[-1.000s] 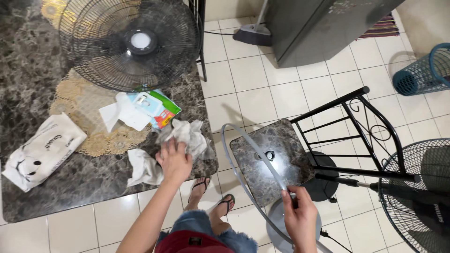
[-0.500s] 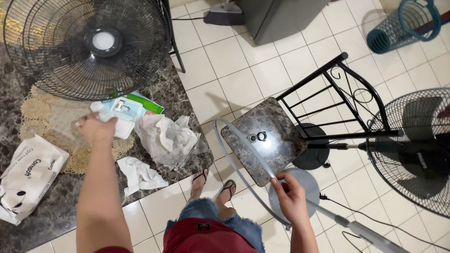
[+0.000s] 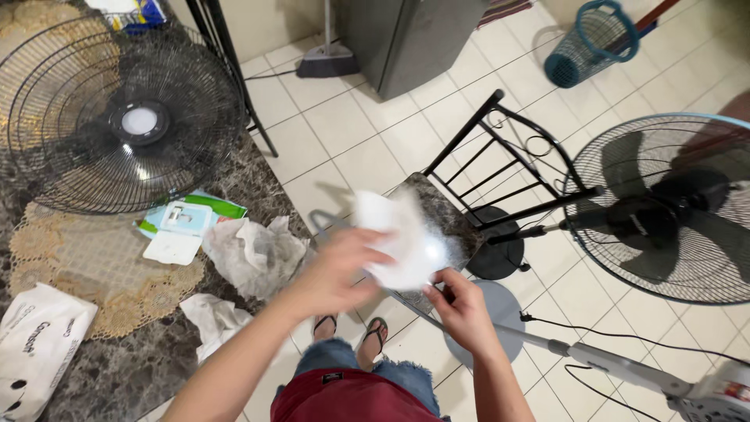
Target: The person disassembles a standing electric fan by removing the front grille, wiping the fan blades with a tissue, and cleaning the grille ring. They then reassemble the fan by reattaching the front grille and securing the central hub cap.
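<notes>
My left hand [image 3: 344, 270] holds a white wipe [image 3: 394, 242], blurred by motion, above the dark stone-patterned seat of a black metal chair [image 3: 500, 168]. My right hand [image 3: 462, 309] is just right of the wipe, pinching a thin grey metal ring [image 3: 332, 227] that arcs across the seat. The wipe touches or nearly touches the ring by my right fingers. A green and white wipe pack [image 3: 187, 223] lies with its lid open on the dark marble table [image 3: 125, 375], left of my left arm.
A black fan guard [image 3: 117, 117] lies on the table over a lace mat. Crumpled used wipes [image 3: 254, 250] and a white plastic bag [image 3: 35, 344] lie near the table edge. A standing fan [image 3: 672, 211] is tipped at right, with its round base [image 3: 504, 312] and a cord on the tiles. A blue basket [image 3: 590, 43] stands far back.
My left hand left the crumpled wipes, reached to the wipe pack, then swung right with a fresh white wipe to the ring. My right hand kept hold of the ring.
</notes>
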